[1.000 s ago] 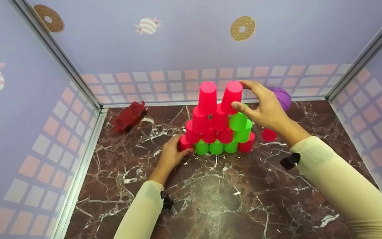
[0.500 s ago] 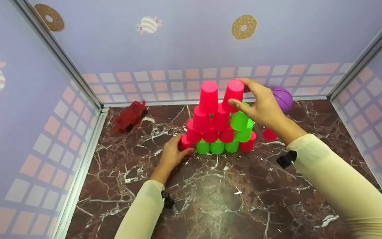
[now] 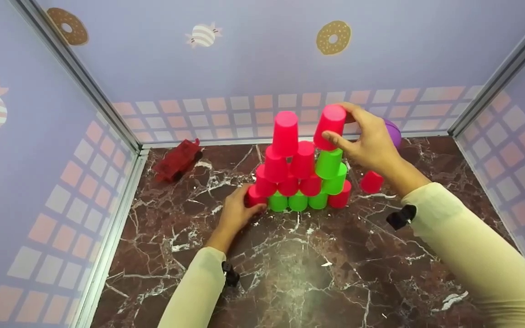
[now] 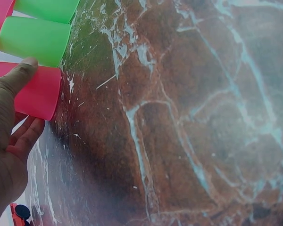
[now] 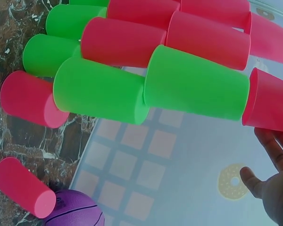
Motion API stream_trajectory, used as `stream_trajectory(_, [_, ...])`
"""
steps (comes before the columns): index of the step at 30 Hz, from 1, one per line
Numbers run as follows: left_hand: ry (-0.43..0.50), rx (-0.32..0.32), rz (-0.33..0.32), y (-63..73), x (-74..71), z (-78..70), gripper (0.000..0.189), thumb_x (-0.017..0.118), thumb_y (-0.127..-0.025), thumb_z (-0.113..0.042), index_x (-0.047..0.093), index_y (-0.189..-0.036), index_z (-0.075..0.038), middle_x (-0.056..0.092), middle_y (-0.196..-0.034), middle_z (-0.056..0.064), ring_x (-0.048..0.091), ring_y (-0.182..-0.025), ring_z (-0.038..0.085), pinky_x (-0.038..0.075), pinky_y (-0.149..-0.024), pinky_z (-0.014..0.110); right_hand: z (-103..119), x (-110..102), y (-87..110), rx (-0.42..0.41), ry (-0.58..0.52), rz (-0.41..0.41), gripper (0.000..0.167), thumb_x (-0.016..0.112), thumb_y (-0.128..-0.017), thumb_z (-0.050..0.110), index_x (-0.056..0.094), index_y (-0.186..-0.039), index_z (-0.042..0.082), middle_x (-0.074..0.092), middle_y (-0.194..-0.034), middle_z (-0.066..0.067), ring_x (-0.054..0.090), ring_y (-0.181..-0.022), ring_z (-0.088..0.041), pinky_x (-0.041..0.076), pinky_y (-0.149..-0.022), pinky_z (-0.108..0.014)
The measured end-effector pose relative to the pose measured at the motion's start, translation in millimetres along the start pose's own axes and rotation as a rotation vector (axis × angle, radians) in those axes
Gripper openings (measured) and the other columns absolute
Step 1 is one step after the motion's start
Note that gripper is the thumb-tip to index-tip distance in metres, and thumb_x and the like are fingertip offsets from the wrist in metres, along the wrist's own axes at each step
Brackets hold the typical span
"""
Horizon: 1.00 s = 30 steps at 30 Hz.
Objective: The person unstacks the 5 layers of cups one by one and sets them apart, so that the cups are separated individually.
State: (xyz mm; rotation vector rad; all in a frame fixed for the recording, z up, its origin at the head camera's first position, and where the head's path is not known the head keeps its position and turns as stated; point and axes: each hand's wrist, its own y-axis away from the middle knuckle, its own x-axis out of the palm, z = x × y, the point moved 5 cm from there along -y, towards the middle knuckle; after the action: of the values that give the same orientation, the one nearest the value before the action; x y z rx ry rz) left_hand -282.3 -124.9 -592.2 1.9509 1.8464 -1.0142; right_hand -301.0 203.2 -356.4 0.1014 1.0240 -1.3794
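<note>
Upside-down pink and green cups are stacked in tiers. At the bottom left corner, my left hand (image 3: 236, 209) holds a pink cup (image 4: 40, 92), thumb on one side and fingers on the other in the left wrist view. My right hand (image 3: 372, 136) holds another pink cup (image 3: 331, 126) at the top right, slightly tilted. Its rim is at the base of the upper green cup (image 3: 329, 164); in the right wrist view they look very close or touching. Beside it on the top tier stands a pink cup (image 3: 285, 134), with a gap between the two.
A lone pink cup (image 3: 372, 182) stands on the marbled surface right of the stack. Behind my right hand is a purple ball (image 3: 393, 133). A red toy (image 3: 178, 160) lies at the back left. Patterned walls (image 3: 262, 59) enclose the back and sides.
My right hand has shifted right and slightly up with its pink cup, widening the gap to the other top cup. My left hand stays on the corner cup.
</note>
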Motion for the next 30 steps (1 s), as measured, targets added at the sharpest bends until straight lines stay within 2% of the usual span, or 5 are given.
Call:
stream_trajectory(4, [0.009, -0.027, 0.007, -0.1, -0.1, 2.1, 0.061, 0.098, -0.083, -0.024, 0.070, -0.135, -0.010, 0.078, -0.122, 0.016, 0.075, -0.113, 0.036, 0.060, -0.101, 0.055, -4.1, -5.0, 1.5, 0.011, 0.024, -0.009, 0.064, 0.088, -0.097, 0.031, 0.062, -0.149, 0.006, 0.080, -0.127, -0.012, 0.075, -0.119, -0.031, 0.059, -0.100, -0.044])
stream_trajectory(9, [0.000, -0.016, -0.002, -0.8, 0.8, 2.1, 0.061, 0.098, -0.083, -0.026, 0.070, -0.134, -0.009, 0.078, -0.121, 0.017, 0.075, -0.112, 0.036, 0.060, -0.099, 0.055, -15.2, -12.5, 6.6, 0.037, 0.030, -0.025, 0.063, 0.088, -0.097, 0.030, 0.061, -0.149, 0.006, 0.080, -0.127, -0.013, 0.075, -0.116, -0.030, 0.053, -0.089, -0.021])
stream_trajectory(13, [-0.006, -0.016, -0.007, -1.2, 2.0, 0.6, 0.061, 0.098, -0.082, -0.026, 0.071, -0.134, -0.009, 0.078, -0.123, 0.018, 0.075, -0.114, 0.037, 0.060, -0.101, 0.056, -27.0, -19.6, 13.2, 0.083, 0.003, -0.048, 0.064, 0.087, -0.097, 0.030, 0.060, -0.150, 0.004, 0.078, -0.129, -0.016, 0.075, -0.120, -0.032, 0.049, -0.096, -0.010])
stream_trajectory(23, [-0.001, -0.034, 0.001, -0.1, 2.3, 1.2, 0.062, 0.098, -0.082, -0.025, 0.070, -0.135, -0.010, 0.078, -0.124, 0.018, 0.075, -0.115, 0.037, 0.060, -0.102, 0.055, -49.5, -37.2, 25.0, 0.192, 0.025, -0.103, 0.066, 0.086, -0.098, 0.038, 0.061, -0.152, 0.009, 0.078, -0.129, -0.016, 0.071, -0.119, -0.025, 0.046, -0.100, -0.012])
stream_trajectory(30, [-0.001, -0.026, -0.006, 0.4, 1.6, 0.6, 0.062, 0.098, -0.082, -0.026, 0.070, -0.135, -0.010, 0.078, -0.124, 0.018, 0.075, -0.115, 0.036, 0.060, -0.102, 0.055, -70.6, -42.6, 35.4, 0.221, 0.050, -0.117, 0.065, 0.086, -0.098, 0.037, 0.061, -0.150, 0.007, 0.078, -0.127, -0.019, 0.073, -0.119, -0.033, 0.045, -0.096, -0.013])
